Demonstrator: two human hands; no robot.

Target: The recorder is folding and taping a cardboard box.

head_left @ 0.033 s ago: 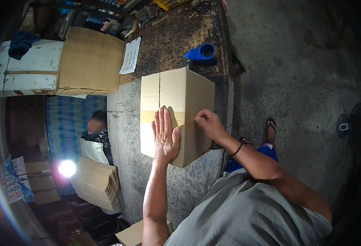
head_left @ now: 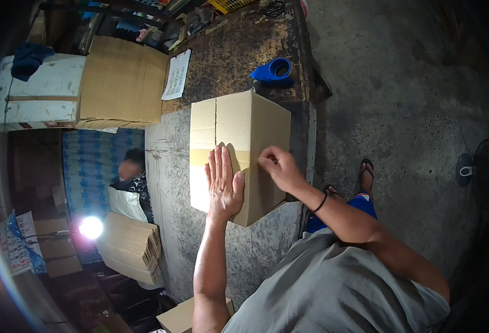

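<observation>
A closed cardboard box (head_left: 227,119) stands on the worn table (head_left: 164,150), with a strip of brown packing tape (head_left: 202,157) running across its upper face toward the right edge. My left hand (head_left: 222,186) lies flat on that face, fingers stretched out and together, thumb apart, covering part of the tape. At the box's right side is my right hand (head_left: 277,168), its fingers curled in close to the edge where the tape reaches over. Whatever those fingers pinch, if anything, is hidden.
Beyond the box lie a blue object with a round opening (head_left: 272,72) and a printed sheet (head_left: 176,75). A large carton (head_left: 121,83) stands at the far left. Flattened cartons (head_left: 126,244) are stacked on the left, near a bright lamp (head_left: 91,227) and another person (head_left: 131,166).
My right hand has shifted slightly left, closer to the box's upper right edge. My left hand and the box stay in place.
</observation>
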